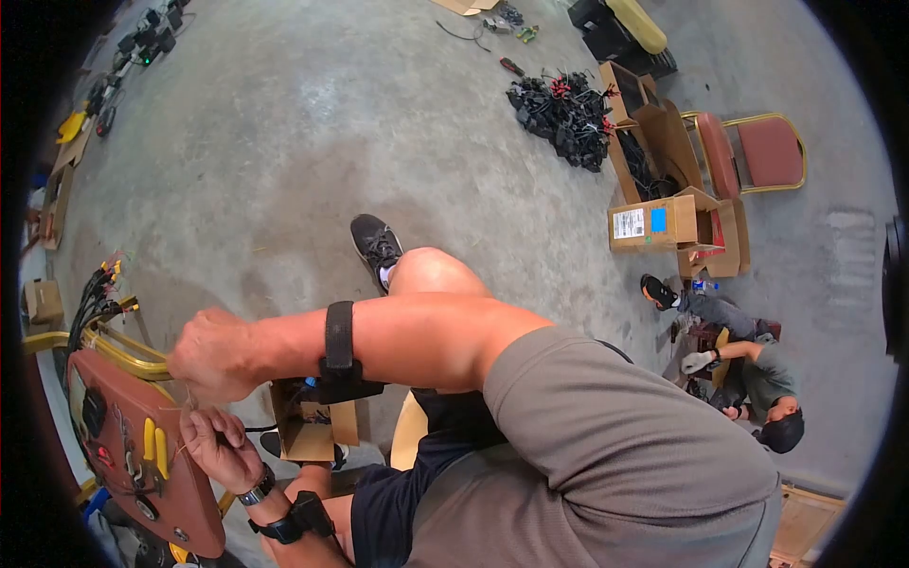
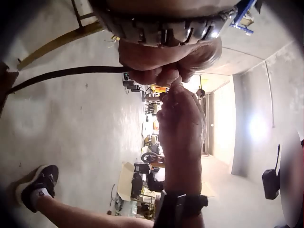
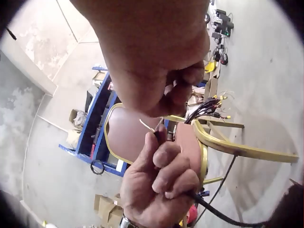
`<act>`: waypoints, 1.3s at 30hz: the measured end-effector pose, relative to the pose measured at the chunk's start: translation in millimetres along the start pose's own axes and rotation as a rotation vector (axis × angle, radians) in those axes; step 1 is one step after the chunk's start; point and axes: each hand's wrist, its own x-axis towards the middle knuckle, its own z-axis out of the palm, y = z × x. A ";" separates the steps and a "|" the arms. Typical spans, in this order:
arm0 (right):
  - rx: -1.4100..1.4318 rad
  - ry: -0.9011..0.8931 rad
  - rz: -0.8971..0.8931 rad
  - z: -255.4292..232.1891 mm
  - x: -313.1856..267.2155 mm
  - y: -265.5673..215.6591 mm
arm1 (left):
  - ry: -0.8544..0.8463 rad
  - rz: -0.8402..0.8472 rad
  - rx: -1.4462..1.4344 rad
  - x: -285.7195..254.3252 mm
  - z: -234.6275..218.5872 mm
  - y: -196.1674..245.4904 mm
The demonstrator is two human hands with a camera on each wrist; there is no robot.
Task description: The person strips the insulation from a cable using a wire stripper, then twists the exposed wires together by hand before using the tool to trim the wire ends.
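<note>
My left hand [image 1: 220,452], with a watch on its wrist, grips a black cable [image 3: 223,219]. Thin stripped wires [image 3: 146,125] stick out past its thumb and fingertip, one of them pale. Close against it, my right hand [image 1: 213,355] has curled fingers and pinches at a thin wire end; its fingertips are partly hidden. In the left wrist view the two hands meet fingertip to fingertip, and the cable trails off to the side. Both hands are beside a brown chair seat [image 1: 194,497], which bears yellow-handled pliers [image 1: 159,449] and other small tools.
A bundle of black cables with yellow connectors [image 1: 95,293] hangs over the chair's gold frame. An opened cardboard box [image 1: 308,443] stands below my right forearm. Farther off lie a heap of black cables [image 1: 566,118] and more boxes [image 1: 653,222]. Another person [image 1: 772,379] sits at the right.
</note>
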 end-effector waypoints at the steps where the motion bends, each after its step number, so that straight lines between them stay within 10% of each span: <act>1: -0.005 -0.048 0.002 -2.5 -2.7 -3.7 | 0.000 -0.006 -0.011 -0.4 0.0 -1.0; 39: 0.096 -0.040 0.031 14.8 -8.2 -7.5 | 0.091 0.035 0.065 3.1 -15.5 -16.4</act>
